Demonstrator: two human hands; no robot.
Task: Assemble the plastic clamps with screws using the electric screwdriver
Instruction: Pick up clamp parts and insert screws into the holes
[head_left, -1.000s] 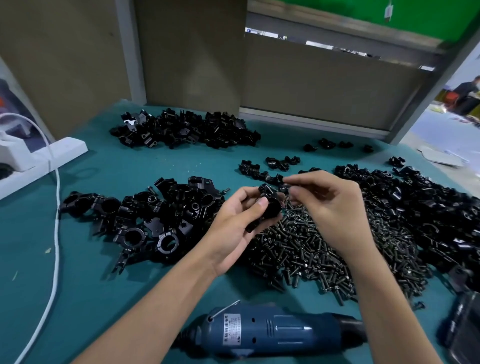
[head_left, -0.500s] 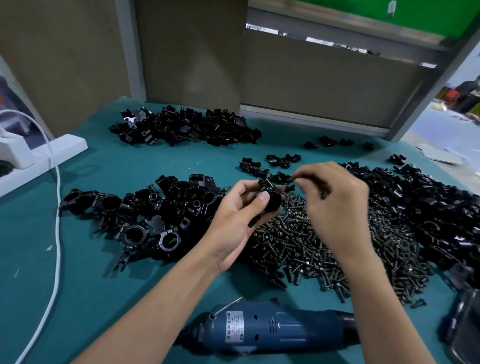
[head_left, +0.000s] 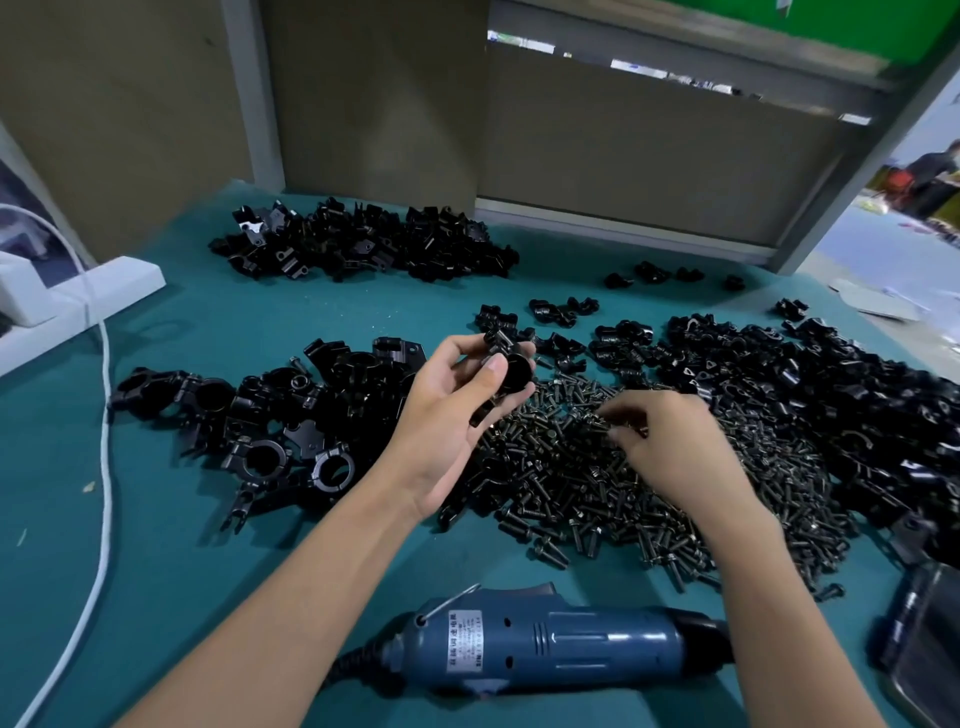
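My left hand (head_left: 447, 415) grips a black plastic clamp (head_left: 511, 371) above the left edge of the screw pile (head_left: 587, 483), thumb across its front. My right hand (head_left: 670, 447) is down on the dark screws, fingers curled and fingertips pinching among them; whether a screw is between them is blurred. The blue electric screwdriver (head_left: 561, 642) lies on its side on the teal table near the front edge, below both forearms.
A heap of assembled-looking black clamps (head_left: 249, 421) lies to the left, another heap (head_left: 363, 244) at the back, a large spread of clamp halves (head_left: 831, 395) on the right. A white cable (head_left: 104, 415) and power strip (head_left: 78, 296) sit at far left. A dark tray (head_left: 924, 649) sits at bottom right.
My right hand has left the clamp and dropped right and down onto the screw pile. My left hand still holds the clamp, raised slightly.
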